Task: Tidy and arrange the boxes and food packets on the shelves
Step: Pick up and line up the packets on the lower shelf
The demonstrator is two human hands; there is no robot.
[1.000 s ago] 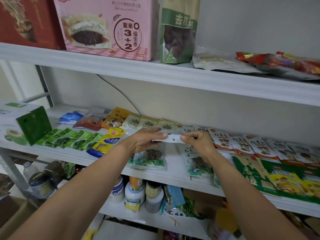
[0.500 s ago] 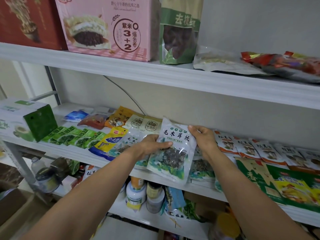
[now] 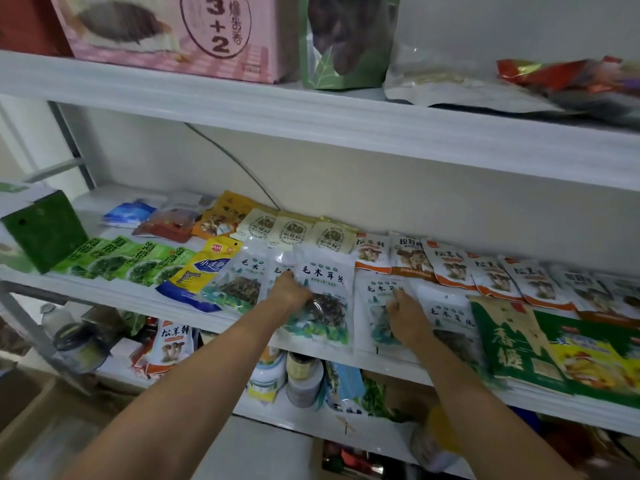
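Both bare forearms are stretched forward and upward, and are drawn slightly toward each other. The left hand [image 3: 290, 293] is held knuckles up, its fingers bent downward and mostly hidden. The right hand [image 3: 403, 315] is laid palm down, its fingers [image 3: 398, 298] extended forward, close together.

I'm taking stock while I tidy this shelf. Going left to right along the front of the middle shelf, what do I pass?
Green box → row of green packets → yellow-and-blue packet → white packets → dark green bag → yellow-and-green packet.
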